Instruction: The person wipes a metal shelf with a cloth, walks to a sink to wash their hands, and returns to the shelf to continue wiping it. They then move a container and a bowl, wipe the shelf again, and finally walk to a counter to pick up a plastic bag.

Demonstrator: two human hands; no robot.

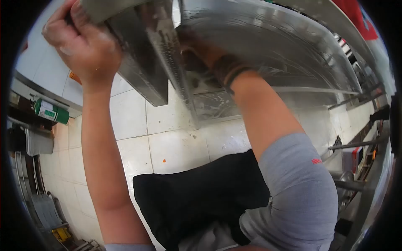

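At the upper left, my left hand [86, 48] is closed around the edge of a stainless steel piece [142, 54], whose metal panels hang down beside it. My right hand [194, 46] is dark and blurred, reaching in behind the wet steel edge, against a broad metal surface [276, 46] with streaks of suds. Its fingers are mostly hidden, so what it holds cannot be made out. A dark band circles the right wrist.
White floor tiles [180, 150] with a small orange scrap lie below. At the left are a green cylinder [51, 111] and a grey bin [39, 142]. Metal rack bars [356, 144] stand at the right. A red cloth shows at the top right.
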